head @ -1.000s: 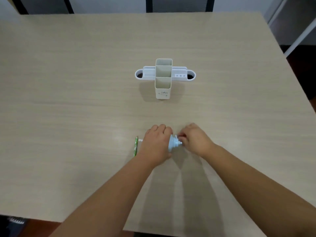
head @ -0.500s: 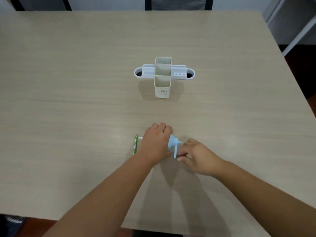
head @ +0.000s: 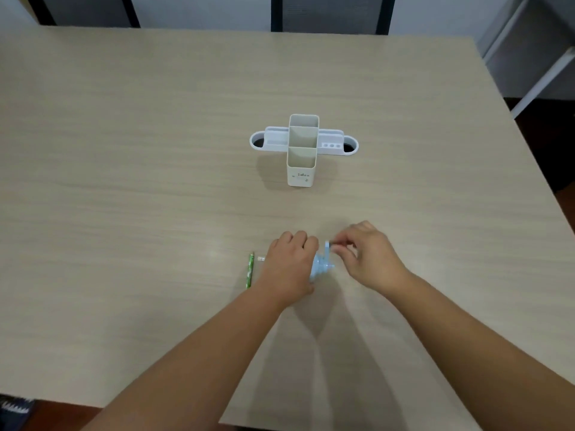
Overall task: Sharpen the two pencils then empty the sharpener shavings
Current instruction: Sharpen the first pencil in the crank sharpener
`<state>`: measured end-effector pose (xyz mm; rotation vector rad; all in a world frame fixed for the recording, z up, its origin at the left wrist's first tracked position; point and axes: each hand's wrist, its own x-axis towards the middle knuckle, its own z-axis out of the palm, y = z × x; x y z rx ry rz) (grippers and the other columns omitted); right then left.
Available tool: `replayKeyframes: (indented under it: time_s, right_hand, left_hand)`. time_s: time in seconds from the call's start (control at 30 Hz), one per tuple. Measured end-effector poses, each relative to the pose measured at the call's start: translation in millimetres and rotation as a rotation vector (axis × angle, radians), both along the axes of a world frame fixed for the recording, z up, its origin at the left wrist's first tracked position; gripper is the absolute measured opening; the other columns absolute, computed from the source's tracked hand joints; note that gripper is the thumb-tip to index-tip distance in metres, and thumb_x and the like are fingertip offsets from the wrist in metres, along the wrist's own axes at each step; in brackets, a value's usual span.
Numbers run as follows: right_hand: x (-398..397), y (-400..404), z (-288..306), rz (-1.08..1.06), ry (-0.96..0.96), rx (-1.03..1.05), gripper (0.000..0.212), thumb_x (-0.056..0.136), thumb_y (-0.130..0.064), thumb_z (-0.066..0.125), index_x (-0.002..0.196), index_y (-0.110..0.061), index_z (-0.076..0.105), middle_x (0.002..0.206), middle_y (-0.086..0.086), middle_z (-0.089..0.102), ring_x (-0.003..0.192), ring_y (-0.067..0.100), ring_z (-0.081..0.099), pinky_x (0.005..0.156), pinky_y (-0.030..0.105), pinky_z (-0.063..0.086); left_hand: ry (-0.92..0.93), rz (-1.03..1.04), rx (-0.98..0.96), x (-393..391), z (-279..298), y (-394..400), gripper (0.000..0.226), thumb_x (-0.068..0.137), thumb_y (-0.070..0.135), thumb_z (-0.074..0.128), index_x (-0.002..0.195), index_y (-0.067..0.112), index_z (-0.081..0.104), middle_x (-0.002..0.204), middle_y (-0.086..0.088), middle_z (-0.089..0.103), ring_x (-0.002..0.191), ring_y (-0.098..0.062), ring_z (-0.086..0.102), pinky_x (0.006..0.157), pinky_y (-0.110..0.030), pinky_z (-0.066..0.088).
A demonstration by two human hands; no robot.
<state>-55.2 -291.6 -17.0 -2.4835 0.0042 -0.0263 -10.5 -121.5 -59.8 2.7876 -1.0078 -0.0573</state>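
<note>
**Cranking the sharpener, handle now at the top of its turn**

Head camera: the left hand (head: 291,269) is clamped over the pale blue sharpener (head: 320,269), pressing it to the table (head: 124,181) near the front edge, most likely so the body cannot twist while the crank is worked. The right hand (head: 368,256) pinches the small crank handle (head: 327,245) between thumb and fingertips, other fingers curled in; a light pinch suits a small knob that has to swing in a circle. A white stub (head: 261,259) pokes out from under the left hand and looks like the end of the pencil being sharpened, though I cannot be sure. The green pencil (head: 249,270) lies loose just left of that hand, waiting. The desk organiser (head: 303,147) stands well apart, farther back.

Against half a second ago, the handle has swung from below the sharpener's axle to above it, and the right hand has risen with it. The left hand, green pencil and organiser have not moved.
</note>
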Motion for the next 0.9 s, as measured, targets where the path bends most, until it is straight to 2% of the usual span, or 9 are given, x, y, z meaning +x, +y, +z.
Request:
replayKeyframes:
  time_s: [0.13, 0.23, 0.33, 0.4, 0.5, 0.67, 0.73, 0.8, 0.9]
  right_hand:
    - [-4.8, 10.9, -26.2, 0.138, 0.248, -0.102, 0.017, 0.078, -0.013, 0.050, 0.073, -0.008, 0.065, 0.074, 0.013, 0.068, 0.074, 0.031, 0.054, 0.079, 0.033, 0.042]
    - [-46.3, 13.4, -2.7, 0.254, 0.262, -0.025, 0.009, 0.080, -0.014, 0.057, 0.072, -0.015, 0.062, 0.068, 0.003, 0.065, 0.067, 0.017, 0.049, 0.074, 0.013, 0.034]
    - [-15.2, 1.7, 5.3, 0.085, 0.033, 0.020, 0.003, 0.080, -0.014, 0.065, 0.080, -0.013, 0.068, 0.072, 0.000, 0.065, 0.071, 0.009, 0.045, 0.073, 0.004, 0.032]
    - [12.7, -1.6, -6.5, -0.015, 0.063, -0.018, 0.007, 0.081, -0.009, 0.062, 0.079, -0.009, 0.069, 0.074, 0.006, 0.067, 0.075, 0.017, 0.049, 0.071, 0.012, 0.034]
    - [-11.2, 9.4, -26.2, 0.144, 0.209, -0.068, 0.014, 0.076, -0.004, 0.055, 0.062, -0.009, 0.057, 0.062, 0.010, 0.060, 0.065, 0.025, 0.050, 0.068, 0.032, 0.039]
    - [-27.4, 3.4, -0.4, 0.085, -0.030, 0.065, 0.003, 0.080, -0.015, 0.065, 0.081, -0.015, 0.068, 0.071, -0.006, 0.063, 0.073, 0.003, 0.044, 0.075, 0.003, 0.034]
    - [4.6, 0.1, -12.6, -0.068, -0.028, 0.015, 0.006, 0.081, -0.009, 0.064, 0.082, -0.012, 0.069, 0.074, 0.000, 0.067, 0.076, 0.012, 0.046, 0.075, 0.012, 0.040]
    - [7.0, 6.6, -29.9, -0.004, 0.125, -0.037, 0.011, 0.079, -0.004, 0.060, 0.080, -0.010, 0.069, 0.076, 0.010, 0.068, 0.076, 0.025, 0.052, 0.076, 0.031, 0.044]
    - [-40.7, 14.6, -24.1, 0.197, 0.183, -0.027, 0.010, 0.077, -0.008, 0.060, 0.075, -0.016, 0.065, 0.069, 0.005, 0.066, 0.072, 0.017, 0.051, 0.073, 0.019, 0.036]
  left_hand:
    - [0.002, 0.014, -0.006, -0.6, -0.4, -0.5, 0.066, 0.034, 0.040, 0.083, 0.090, 0.017, 0.057, 0.085, -0.001, 0.055, 0.069, -0.023, 0.048, 0.058, -0.033, 0.043]
    - [-0.005, 0.003, 0.001, -0.6, -1.8, 0.3, 0.065, 0.032, 0.036, 0.083, 0.089, 0.017, 0.058, 0.084, -0.001, 0.056, 0.068, -0.024, 0.049, 0.058, -0.032, 0.043]
    - [-0.010, -0.007, -0.016, 0.8, 0.0, 1.8, 0.065, 0.031, 0.034, 0.081, 0.088, 0.016, 0.058, 0.083, -0.002, 0.056, 0.068, -0.024, 0.050, 0.058, -0.031, 0.044]
    - [-0.011, -0.001, -0.015, -0.2, 0.1, 2.0, 0.064, 0.032, 0.035, 0.080, 0.089, 0.016, 0.058, 0.083, -0.001, 0.055, 0.068, -0.023, 0.049, 0.058, -0.031, 0.043]
    - [-0.013, 0.020, -0.015, -1.4, 0.0, -0.9, 0.063, 0.034, 0.036, 0.082, 0.089, 0.017, 0.059, 0.083, -0.001, 0.056, 0.069, -0.023, 0.049, 0.057, -0.030, 0.042]
    - [-0.008, 0.008, -0.003, 1.0, 2.1, -0.7, 0.064, 0.031, 0.034, 0.082, 0.088, 0.016, 0.058, 0.082, -0.001, 0.057, 0.069, -0.024, 0.051, 0.058, -0.032, 0.043]
    - [-0.011, -0.001, 0.015, 0.1, 2.1, 0.9, 0.064, 0.033, 0.037, 0.082, 0.089, 0.016, 0.058, 0.083, -0.001, 0.056, 0.070, -0.023, 0.051, 0.059, -0.033, 0.044]
    - [-0.003, 0.011, 0.018, -1.2, 4.6, 0.2, 0.063, 0.034, 0.038, 0.082, 0.088, 0.017, 0.058, 0.083, -0.001, 0.056, 0.070, -0.023, 0.051, 0.059, -0.033, 0.045]
    - [0.003, 0.006, 0.001, -0.9, 2.9, 0.3, 0.064, 0.031, 0.036, 0.082, 0.087, 0.017, 0.059, 0.081, -0.001, 0.057, 0.068, -0.023, 0.052, 0.058, -0.031, 0.044]
